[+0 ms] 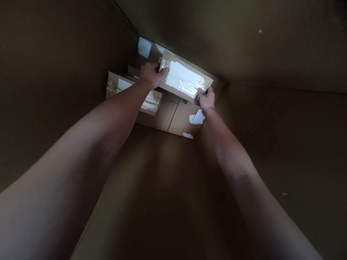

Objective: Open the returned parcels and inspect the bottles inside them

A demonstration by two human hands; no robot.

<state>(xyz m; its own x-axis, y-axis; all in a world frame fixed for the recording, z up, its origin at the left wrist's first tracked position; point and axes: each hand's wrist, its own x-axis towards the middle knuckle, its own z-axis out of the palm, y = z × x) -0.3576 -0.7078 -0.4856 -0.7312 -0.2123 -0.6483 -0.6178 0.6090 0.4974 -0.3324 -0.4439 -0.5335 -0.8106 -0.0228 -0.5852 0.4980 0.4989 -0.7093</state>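
Observation:
Both my hands grip one long cardboard box [184,80] by its two short ends, deep inside a large carton. White labels under shiny clear tape cover much of its upper face. My left hand [152,74] is closed on the left end, thumb on top at the crinkled tape. At the other end my right hand [207,100] is closed on the corner, its thumb also on top. A second taped cardboard box [114,81] with a white label lies lower left, partly hidden behind my left forearm. Whether the held box touches anything beneath it, I cannot tell.
Tall brown carton walls [284,119] surround my arms on the sides. The carton floor [177,124] has a seam and scraps of white paper [197,117]. Another white sheet [144,47] sits in the far left corner. The light is dim.

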